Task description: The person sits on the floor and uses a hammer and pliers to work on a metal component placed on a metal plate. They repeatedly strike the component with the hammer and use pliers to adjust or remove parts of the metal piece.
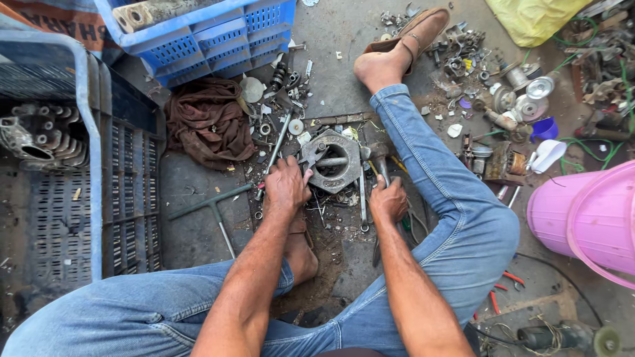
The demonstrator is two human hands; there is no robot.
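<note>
At the left edge a dark crate (126, 198) stands beside the person's leg, an engine part (33, 135) lying in it; a blue crate (218, 39) sits at the upper left. Below it a brown rag (208, 122) is bunched on the floor, and a T-wrench (211, 208) lies flat just left of the hands.

The left hand (286, 187), at centre, has its grip curled around a small metal piece against the lower left edge of the hex block (336, 160), likely steadying it. The block lies flat at mid-frame between the legs, a rod through its hole. The right hand (388, 200), just right of it, has its grip wrapped around the handle of a hammer (379, 158) whose head rests near the block's right side.

The floor (344, 39) is bare, stained concrete, strewn with washers, nuts and scrap. At the right stands a pink bucket (582, 211), with red pliers (506, 281) below.
</note>
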